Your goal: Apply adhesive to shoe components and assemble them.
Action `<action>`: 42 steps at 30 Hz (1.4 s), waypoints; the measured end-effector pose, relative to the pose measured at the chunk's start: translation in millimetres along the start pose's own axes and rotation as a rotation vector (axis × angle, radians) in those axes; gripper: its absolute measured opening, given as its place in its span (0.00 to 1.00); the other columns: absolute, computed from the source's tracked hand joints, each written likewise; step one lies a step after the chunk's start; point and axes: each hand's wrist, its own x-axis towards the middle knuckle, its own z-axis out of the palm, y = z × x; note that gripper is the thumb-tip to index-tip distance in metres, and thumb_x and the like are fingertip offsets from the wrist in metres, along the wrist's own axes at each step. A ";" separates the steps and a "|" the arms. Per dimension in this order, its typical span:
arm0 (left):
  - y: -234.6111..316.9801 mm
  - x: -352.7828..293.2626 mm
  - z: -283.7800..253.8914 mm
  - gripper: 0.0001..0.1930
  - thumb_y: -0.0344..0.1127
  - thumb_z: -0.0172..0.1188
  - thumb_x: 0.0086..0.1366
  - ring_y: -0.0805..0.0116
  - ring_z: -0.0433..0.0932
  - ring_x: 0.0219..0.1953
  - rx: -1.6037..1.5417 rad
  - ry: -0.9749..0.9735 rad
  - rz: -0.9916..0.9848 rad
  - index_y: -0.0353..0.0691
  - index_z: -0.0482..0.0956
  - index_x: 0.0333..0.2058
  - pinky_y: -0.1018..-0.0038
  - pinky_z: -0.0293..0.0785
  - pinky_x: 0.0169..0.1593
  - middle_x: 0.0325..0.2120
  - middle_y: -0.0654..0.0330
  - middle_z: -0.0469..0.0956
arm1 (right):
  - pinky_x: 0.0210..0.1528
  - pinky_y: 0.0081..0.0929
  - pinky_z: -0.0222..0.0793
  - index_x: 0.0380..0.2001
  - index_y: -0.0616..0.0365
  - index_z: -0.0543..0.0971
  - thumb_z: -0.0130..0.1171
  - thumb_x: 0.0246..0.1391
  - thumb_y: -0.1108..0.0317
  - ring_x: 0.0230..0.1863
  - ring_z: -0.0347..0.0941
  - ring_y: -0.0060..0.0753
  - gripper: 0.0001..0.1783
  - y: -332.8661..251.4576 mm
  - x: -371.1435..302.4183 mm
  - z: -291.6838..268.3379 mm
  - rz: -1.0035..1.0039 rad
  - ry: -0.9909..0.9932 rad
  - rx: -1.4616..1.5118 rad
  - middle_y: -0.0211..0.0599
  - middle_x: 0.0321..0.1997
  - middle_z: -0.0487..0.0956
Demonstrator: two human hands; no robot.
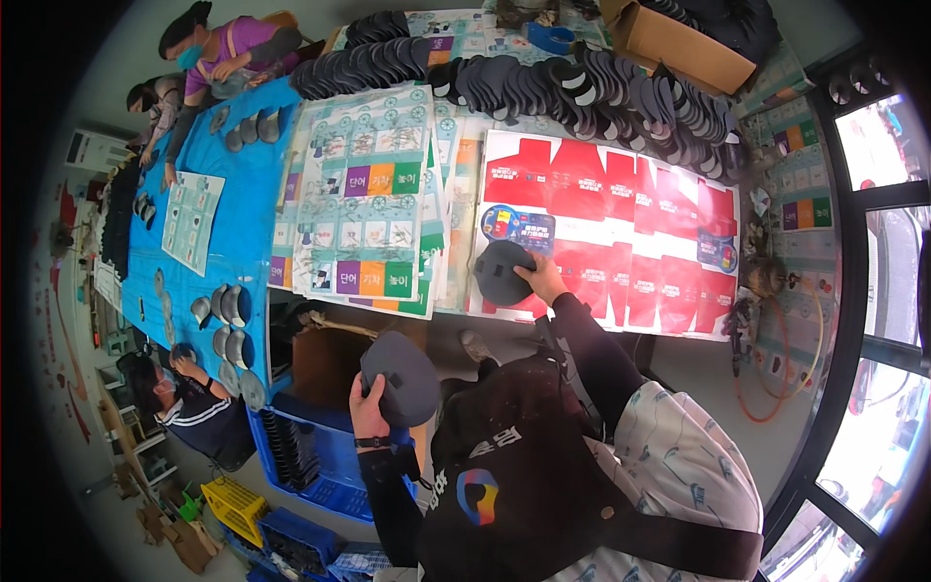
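My left hand (369,409) is closed on the edge of a dark grey rounded piece (405,376), held low in front of the table, beside the blue crate. The thumb lies over its near face. Farther right, my right hand (545,278) grips another dark grey rounded piece (497,275) by its right edge, over the front of the red and white printed sheets (582,257). This second piece partly covers a blue printed card (524,228). A small raised or cut detail shows in its middle. I cannot tell exactly what kind of part either piece is.
Rows of dark curved pieces (582,92) line the table's back, near an open cardboard box (674,47). Printed sheets (359,194) lie left of the red ones. Co-workers sit around a blue-covered table (247,184). A blue crate (325,485) stands low left; an orange hose (766,407) hangs right.
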 end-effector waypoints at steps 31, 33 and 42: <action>-44.9 53.6 236.6 0.18 0.32 0.69 0.65 0.72 0.80 0.46 0.251 -0.498 -0.149 0.30 0.80 0.51 0.75 0.75 0.51 0.46 0.61 0.82 | 0.43 0.32 0.77 0.50 0.58 0.80 0.67 0.59 0.67 0.39 0.83 0.43 0.17 -107.1 -122.1 -90.1 -0.250 0.231 -0.100 0.48 0.40 0.84; -47.8 55.4 237.5 0.24 0.30 0.67 0.66 0.70 0.78 0.50 0.348 -0.514 -0.143 0.30 0.74 0.59 0.73 0.74 0.55 0.52 0.59 0.80 | 0.40 0.32 0.76 0.48 0.62 0.78 0.65 0.61 0.68 0.38 0.83 0.42 0.15 -103.0 -118.1 -96.4 -0.178 0.278 -0.190 0.50 0.40 0.84; -25.8 51.9 179.6 0.22 0.28 0.63 0.67 0.66 0.79 0.52 0.279 -0.438 -0.112 0.31 0.74 0.59 0.68 0.76 0.56 0.52 0.57 0.80 | 0.36 0.30 0.72 0.41 0.70 0.76 0.57 0.67 0.66 0.31 0.75 0.28 0.13 -48.6 -102.0 -155.8 -0.066 0.330 -0.009 0.43 0.27 0.79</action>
